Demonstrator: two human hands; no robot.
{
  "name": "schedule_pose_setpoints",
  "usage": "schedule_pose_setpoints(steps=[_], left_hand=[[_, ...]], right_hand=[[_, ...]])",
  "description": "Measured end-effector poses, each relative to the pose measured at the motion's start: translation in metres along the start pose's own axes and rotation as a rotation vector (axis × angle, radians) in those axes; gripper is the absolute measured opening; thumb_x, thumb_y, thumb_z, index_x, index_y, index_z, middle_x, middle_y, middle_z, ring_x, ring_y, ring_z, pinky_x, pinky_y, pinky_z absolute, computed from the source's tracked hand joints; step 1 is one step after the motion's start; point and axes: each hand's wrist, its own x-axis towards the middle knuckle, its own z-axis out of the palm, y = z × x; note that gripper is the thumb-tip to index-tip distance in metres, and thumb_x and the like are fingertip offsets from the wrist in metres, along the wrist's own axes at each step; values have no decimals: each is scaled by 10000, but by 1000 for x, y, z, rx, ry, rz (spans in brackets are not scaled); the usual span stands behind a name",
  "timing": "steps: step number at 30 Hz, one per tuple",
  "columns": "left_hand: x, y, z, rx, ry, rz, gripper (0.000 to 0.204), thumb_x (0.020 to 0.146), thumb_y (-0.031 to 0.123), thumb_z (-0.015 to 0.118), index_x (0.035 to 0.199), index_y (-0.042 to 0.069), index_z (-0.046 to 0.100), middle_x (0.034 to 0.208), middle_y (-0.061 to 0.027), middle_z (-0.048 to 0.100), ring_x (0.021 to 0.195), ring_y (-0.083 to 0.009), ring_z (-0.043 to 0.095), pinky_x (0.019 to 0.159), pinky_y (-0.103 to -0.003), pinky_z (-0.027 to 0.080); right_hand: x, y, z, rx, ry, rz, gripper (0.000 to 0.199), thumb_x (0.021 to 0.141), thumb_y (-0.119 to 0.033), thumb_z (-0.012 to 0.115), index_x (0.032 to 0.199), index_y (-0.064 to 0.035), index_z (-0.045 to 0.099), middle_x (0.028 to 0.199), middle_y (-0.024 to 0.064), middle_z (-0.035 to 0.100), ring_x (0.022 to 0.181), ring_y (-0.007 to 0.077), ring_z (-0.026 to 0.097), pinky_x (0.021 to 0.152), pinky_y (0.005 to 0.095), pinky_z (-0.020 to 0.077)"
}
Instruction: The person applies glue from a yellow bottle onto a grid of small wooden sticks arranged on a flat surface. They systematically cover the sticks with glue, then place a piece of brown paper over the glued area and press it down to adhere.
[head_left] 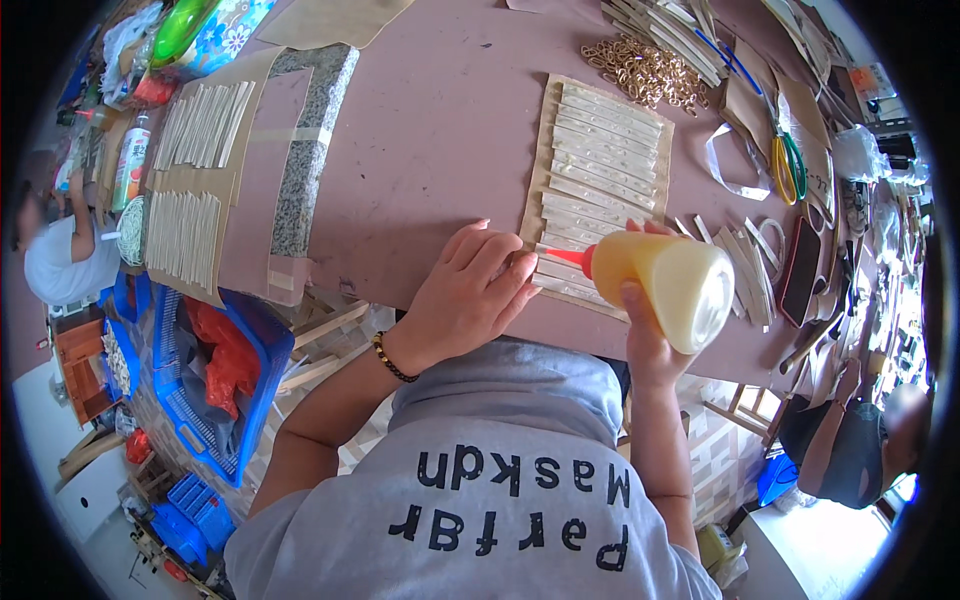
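My right hand [655,345] grips a squeeze bottle [640,262] of pale yellow liquid, tipped sideways. Its red nozzle [565,256] points left, over the strips near the board's lower left edge. My left hand [465,285] is at that edge, fingers bent, with index finger and thumb close together by the strip ends. Whatever is between those fingertips is hidden. Flat pale strips [605,145] lie side by side in a column on a brown board [540,150]; small shiny spots show on several of them.
Beyond the board lies a pile of gold-coloured metal rings [645,72]. Scissors [785,165] and loose strips [740,265] are to the right. More strips [185,240] lie on a sheet at left, above a blue basket [235,375]. Other people sit at both sides.
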Motion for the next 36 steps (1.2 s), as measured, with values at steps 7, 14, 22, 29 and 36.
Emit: schedule_pose_setpoints(steps=[7, 14, 22, 29, 36], left_hand=[[-1, -1, 0, -8, 3, 2, 296, 816, 197, 650, 1070, 52, 603, 1056, -92, 492, 1023, -291, 485, 980, -461, 399], [1, 0, -1, -8, 8, 4, 284, 806, 186, 662, 1050, 49, 612, 1038, -85, 493, 1008, -275, 489, 977, -455, 405], [1, 0, 0, -4, 19, 10, 274, 806, 177, 660, 1044, 46, 618, 1021, -78, 493, 992, -255, 492, 978, -452, 410], [1, -1, 1, -7, 22, 17, 273, 805, 174, 661, 1041, 43, 622, 1022, -76, 496, 987, -253, 491, 982, -452, 405], [1, 0, 0, -7, 21, 16, 274, 799, 164, 664, 1045, 52, 618, 1019, -70, 499, 991, -254, 489, 986, -446, 400]], right_hand=[[2, -3, 0, -43, -31, -42, 562, 724, 37, 733, 1215, 66, 462, 1153, 207, 581, 1089, 320, 576, 956, 455, 446], [3, -1, 8, -48, -73, -68, 562, 714, 41, 737, 1211, 67, 475, 1143, 213, 585, 1089, 316, 577, 950, 454, 454], [-1, -4, -1, -121, -120, -28, 538, 780, -32, 677, 1251, 11, 421, 1189, 174, 540, 1160, 369, 528, 1007, 493, 389], [-1, -12, -11, -149, -31, -45, 603, 686, 44, 761, 1214, 60, 468, 1124, 212, 599, 1062, 312, 594, 916, 434, 478], [-1, -10, -7, -175, -96, -33, 532, 765, -29, 694, 1230, 22, 440, 1161, 191, 569, 1139, 350, 544, 987, 461, 414]])
